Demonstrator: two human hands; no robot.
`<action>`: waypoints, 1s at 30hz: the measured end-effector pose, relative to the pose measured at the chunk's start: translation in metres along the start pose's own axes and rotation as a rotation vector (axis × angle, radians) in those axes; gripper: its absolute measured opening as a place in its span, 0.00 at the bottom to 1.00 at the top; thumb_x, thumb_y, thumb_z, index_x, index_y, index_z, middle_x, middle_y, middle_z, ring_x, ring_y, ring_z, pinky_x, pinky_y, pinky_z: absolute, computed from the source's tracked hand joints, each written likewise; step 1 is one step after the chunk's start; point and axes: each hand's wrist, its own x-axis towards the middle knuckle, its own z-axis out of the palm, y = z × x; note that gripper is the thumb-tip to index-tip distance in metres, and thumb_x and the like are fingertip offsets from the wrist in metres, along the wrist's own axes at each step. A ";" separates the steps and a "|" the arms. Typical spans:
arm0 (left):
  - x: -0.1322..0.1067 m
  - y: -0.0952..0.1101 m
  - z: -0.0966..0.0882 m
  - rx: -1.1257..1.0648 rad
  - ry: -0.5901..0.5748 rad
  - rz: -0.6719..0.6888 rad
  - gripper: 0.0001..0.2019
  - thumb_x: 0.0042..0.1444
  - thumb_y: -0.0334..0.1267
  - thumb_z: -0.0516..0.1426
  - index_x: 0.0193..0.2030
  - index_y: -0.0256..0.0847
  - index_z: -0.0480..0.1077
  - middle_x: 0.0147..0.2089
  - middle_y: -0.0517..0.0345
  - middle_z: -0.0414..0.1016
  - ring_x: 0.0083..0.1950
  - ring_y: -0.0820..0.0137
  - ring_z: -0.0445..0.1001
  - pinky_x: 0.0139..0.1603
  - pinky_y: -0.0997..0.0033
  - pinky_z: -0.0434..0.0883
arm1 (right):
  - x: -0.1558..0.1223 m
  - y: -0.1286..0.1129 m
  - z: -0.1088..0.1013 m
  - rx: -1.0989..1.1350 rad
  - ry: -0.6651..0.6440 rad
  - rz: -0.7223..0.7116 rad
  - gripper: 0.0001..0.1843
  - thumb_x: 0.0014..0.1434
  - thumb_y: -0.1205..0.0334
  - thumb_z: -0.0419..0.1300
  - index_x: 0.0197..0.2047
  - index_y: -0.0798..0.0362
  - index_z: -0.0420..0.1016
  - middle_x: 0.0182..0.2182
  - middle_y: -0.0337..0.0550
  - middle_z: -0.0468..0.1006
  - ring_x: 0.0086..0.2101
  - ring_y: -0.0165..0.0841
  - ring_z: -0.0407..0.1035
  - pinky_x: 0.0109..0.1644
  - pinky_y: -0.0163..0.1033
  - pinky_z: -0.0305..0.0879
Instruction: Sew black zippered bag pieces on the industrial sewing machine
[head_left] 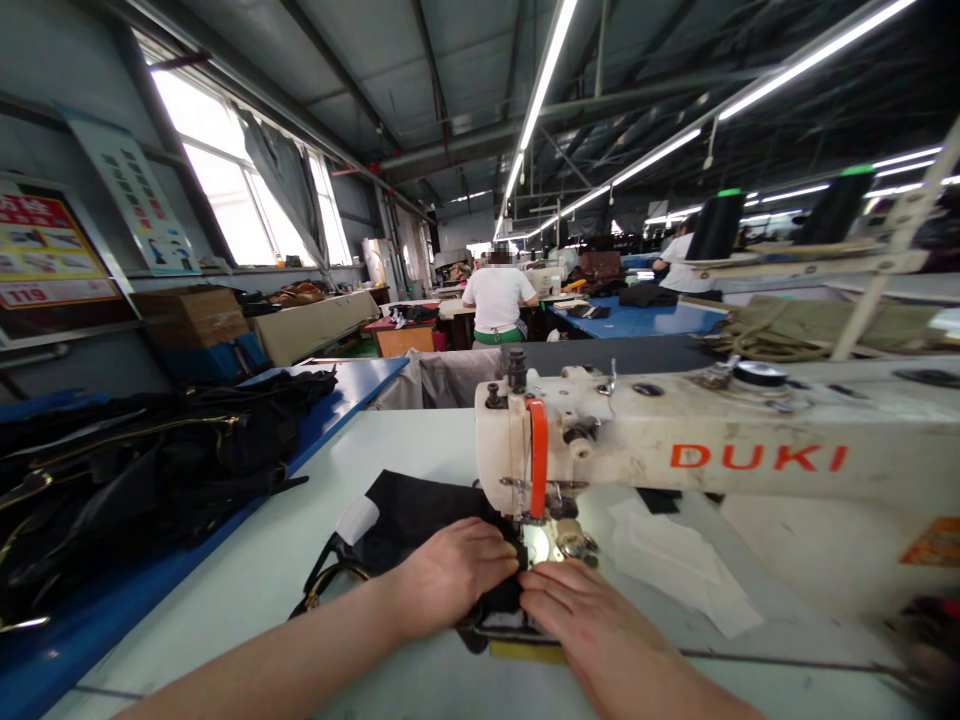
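A piece of black fabric lies on the pale sewing table, its right part beneath the needle area of a white sewing machine lettered DUKI. My left hand is closed on the fabric just left of the needle, fingers bent and pressed down. Close beside it, my right hand has its fingers together on the fabric's right edge, thumb side hidden. A zipper with brass-coloured teeth shows at the fabric's left end, and a white patch lies on its upper left. The needle tip is hard to make out.
White paper-like sheets lie under the machine arm. Black zippered pieces are heaped on a blue table at left. Black thread cones stand at upper right. A person in a white shirt sits ahead, facing away.
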 end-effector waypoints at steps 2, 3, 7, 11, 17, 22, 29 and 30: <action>-0.001 0.000 0.000 -0.025 -0.011 -0.014 0.13 0.66 0.32 0.47 0.53 0.36 0.66 0.50 0.49 0.74 0.53 0.64 0.70 0.55 0.63 0.66 | 0.000 0.001 0.001 -0.005 -0.002 -0.004 0.22 0.50 0.76 0.53 0.48 0.52 0.71 0.47 0.46 0.75 0.49 0.39 0.64 0.58 0.45 0.56; -0.001 0.000 -0.001 -0.038 -0.013 -0.021 0.13 0.66 0.32 0.47 0.53 0.36 0.66 0.51 0.49 0.74 0.53 0.64 0.69 0.55 0.63 0.66 | 0.000 0.001 0.000 -0.007 -0.003 -0.004 0.22 0.49 0.76 0.53 0.48 0.53 0.71 0.47 0.46 0.75 0.49 0.38 0.64 0.58 0.45 0.56; -0.002 -0.001 -0.001 -0.088 -0.013 -0.030 0.15 0.62 0.30 0.49 0.55 0.37 0.66 0.53 0.48 0.73 0.54 0.62 0.69 0.56 0.60 0.66 | 0.001 -0.003 -0.005 -0.011 0.004 0.003 0.24 0.49 0.79 0.51 0.47 0.53 0.72 0.46 0.45 0.76 0.48 0.37 0.64 0.57 0.44 0.58; -0.002 -0.002 -0.003 -0.152 -0.038 -0.065 0.19 0.57 0.27 0.52 0.55 0.38 0.66 0.55 0.49 0.72 0.55 0.62 0.69 0.57 0.59 0.65 | 0.002 -0.010 -0.015 0.013 0.022 0.020 0.20 0.52 0.80 0.50 0.43 0.53 0.74 0.40 0.44 0.76 0.44 0.36 0.65 0.54 0.42 0.61; -0.001 0.000 -0.010 -0.203 -0.075 -0.079 0.24 0.49 0.22 0.54 0.55 0.36 0.67 0.55 0.50 0.72 0.56 0.63 0.67 0.61 0.63 0.62 | 0.007 -0.009 -0.019 -0.026 0.191 0.177 0.17 0.56 0.78 0.49 0.42 0.54 0.74 0.39 0.47 0.73 0.41 0.39 0.64 0.47 0.46 0.63; -0.004 0.003 -0.013 -0.253 -0.031 -0.117 0.17 0.59 0.26 0.51 0.53 0.37 0.68 0.54 0.50 0.72 0.56 0.66 0.68 0.59 0.66 0.64 | 0.014 -0.013 -0.017 -0.109 0.060 0.205 0.15 0.56 0.78 0.52 0.40 0.53 0.74 0.37 0.46 0.71 0.40 0.40 0.63 0.48 0.46 0.62; -0.008 0.006 -0.006 -0.232 0.050 -0.163 0.14 0.63 0.29 0.48 0.51 0.38 0.70 0.53 0.51 0.73 0.54 0.65 0.69 0.59 0.62 0.63 | 0.014 -0.012 -0.017 -0.184 0.038 0.195 0.14 0.58 0.76 0.52 0.43 0.54 0.73 0.38 0.47 0.71 0.41 0.40 0.63 0.49 0.46 0.60; -0.007 0.005 -0.005 -0.230 0.053 -0.165 0.14 0.63 0.28 0.48 0.51 0.38 0.70 0.53 0.51 0.73 0.54 0.65 0.69 0.59 0.62 0.63 | 0.014 -0.011 -0.017 -0.192 0.043 0.196 0.14 0.58 0.76 0.52 0.43 0.54 0.73 0.39 0.47 0.71 0.41 0.40 0.63 0.48 0.46 0.60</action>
